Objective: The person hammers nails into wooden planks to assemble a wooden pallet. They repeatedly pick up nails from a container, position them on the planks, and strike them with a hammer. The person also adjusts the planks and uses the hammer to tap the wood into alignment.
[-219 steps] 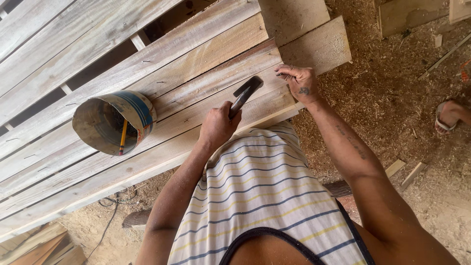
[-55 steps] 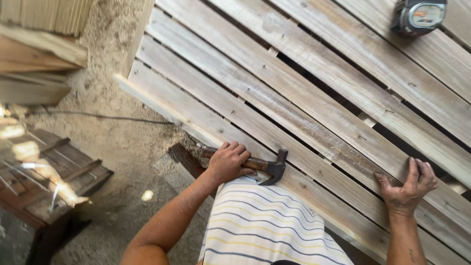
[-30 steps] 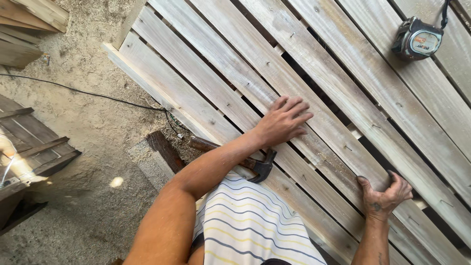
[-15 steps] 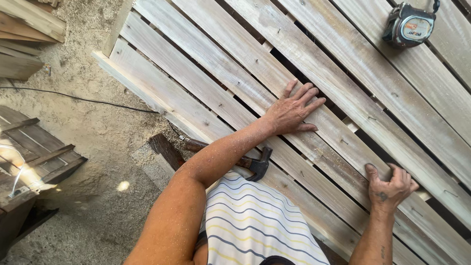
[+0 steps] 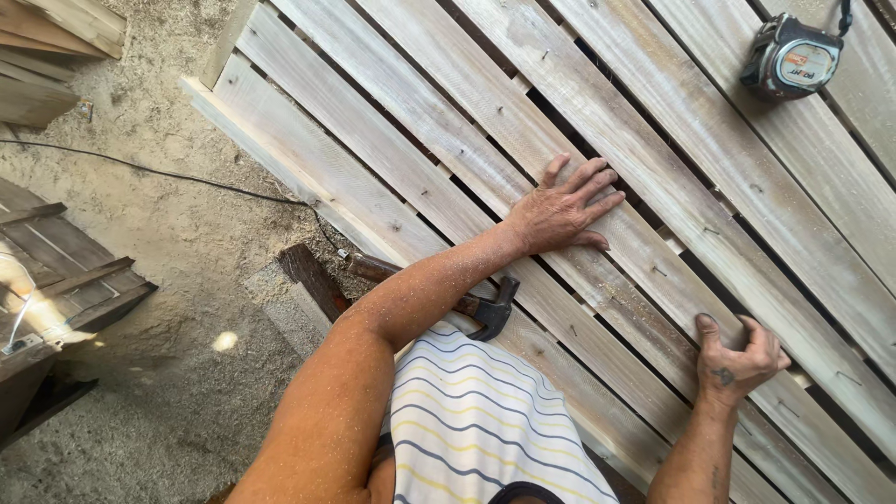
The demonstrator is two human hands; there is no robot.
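Hands first: we have our left hand (image 5: pixel 560 210) spread flat, fingers fanned wide and palm down on a pale slat of the wooden slatted panel (image 5: pixel 448 121), so this grip is released and holds nothing, only pressing on the wood. Our right hand (image 5: pixel 737 359) lies lower and well apart from it, fingers curled over the edge of a slat and hooked into the gap beside it; this grip is half clenched on the board itself.

Below the left forearm, close to our striped shirt (image 5: pixel 485 420), the hammer (image 5: pixel 467 299) rests on the panel's near edge, its dark head just beside the shirt and its brown handle running away from the left grip toward the sandy floor (image 5: pixel 187 280). Neither grip touches it. Far beyond the right grip, up on the upper slats, a tape measure (image 5: pixel 791 58) lies on the wood. A thin black cable (image 5: pixel 168 175) crosses the floor beyond the panel's end.

Compared with half a second ago, we see little change: the left hand has stayed flat on the same slat with the fingers a touch wider, the right hand has kept its hooked hold, and the hammer lies where it did. About two seconds ago the left grip was closed round that hammer's handle.
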